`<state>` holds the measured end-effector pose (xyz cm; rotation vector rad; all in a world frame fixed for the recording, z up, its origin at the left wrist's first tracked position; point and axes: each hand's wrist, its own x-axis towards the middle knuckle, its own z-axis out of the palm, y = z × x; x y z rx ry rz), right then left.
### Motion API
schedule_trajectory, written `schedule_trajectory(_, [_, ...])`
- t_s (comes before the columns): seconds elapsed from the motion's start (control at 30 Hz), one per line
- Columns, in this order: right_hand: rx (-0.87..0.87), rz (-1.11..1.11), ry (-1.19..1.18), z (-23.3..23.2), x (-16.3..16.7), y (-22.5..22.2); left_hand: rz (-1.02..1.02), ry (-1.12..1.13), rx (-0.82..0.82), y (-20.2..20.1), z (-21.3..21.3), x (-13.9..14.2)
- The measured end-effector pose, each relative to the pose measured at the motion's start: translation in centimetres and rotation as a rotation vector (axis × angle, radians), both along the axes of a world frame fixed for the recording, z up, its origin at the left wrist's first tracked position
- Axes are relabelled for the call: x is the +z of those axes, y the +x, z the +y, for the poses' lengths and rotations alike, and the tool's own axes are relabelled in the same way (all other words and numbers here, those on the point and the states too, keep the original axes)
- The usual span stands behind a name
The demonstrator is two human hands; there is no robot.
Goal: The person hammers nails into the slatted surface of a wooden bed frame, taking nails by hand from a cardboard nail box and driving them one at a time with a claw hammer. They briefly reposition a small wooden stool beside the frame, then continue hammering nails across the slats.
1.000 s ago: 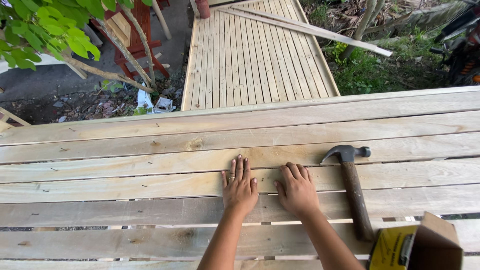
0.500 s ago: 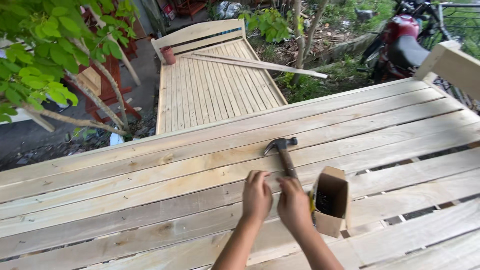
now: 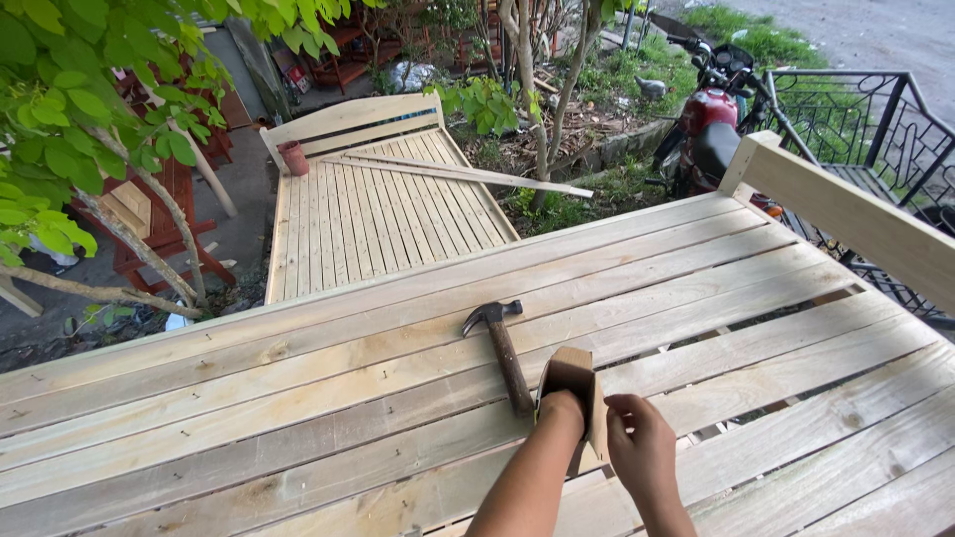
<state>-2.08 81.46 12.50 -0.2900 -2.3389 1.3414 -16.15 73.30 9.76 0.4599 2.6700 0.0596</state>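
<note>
- The left hand (image 3: pixel 560 410) reaches into the small cardboard box (image 3: pixel 574 390), fingers hidden, so its grip cannot be told.
- The right hand (image 3: pixel 642 447), fingers curled, steadies the box, just right of the hammer (image 3: pixel 503 350) on the planks (image 3: pixel 298 418).
- Best keep the box upright.

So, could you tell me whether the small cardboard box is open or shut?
Open: the left hand reaches inside the box, flap raised.

Single view only, from a head-worn camera looking forward and steeply down across a slatted plank platform (image 3: pixel 298 398). The wearer's forearms enter at the bottom edge, close to the lens. The far field takes in a second slatted frame (image 3: pixel 368 209), a motorcycle (image 3: pixel 711 124) and trees.
</note>
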Motion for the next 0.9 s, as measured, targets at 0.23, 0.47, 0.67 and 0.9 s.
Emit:
schedule_trajectory(0.23, [0.006, 0.006, 0.003, -0.2, 0.9, -0.9, -0.044, 0.015, 0.028, 1.0, -0.6, -1.4])
schedule_trajectory(0.47, [-0.062, 0.219, 0.166, -1.2, 3.1, -2.3, 0.394, 0.534, 0.083, 3.7, -3.0, 4.1])
schedule_trajectory(0.67, [0.116, 0.141, -0.116, -7.8, 5.3, -4.3, 0.394, 1.165, 0.429, 8.3, -10.9, 8.8])
schedule_trajectory(0.9, [0.393, 0.092, -0.085, -16.9, 2.5, -6.1, 0.246, 1.408, 0.785, 10.4, -20.1, 6.5])
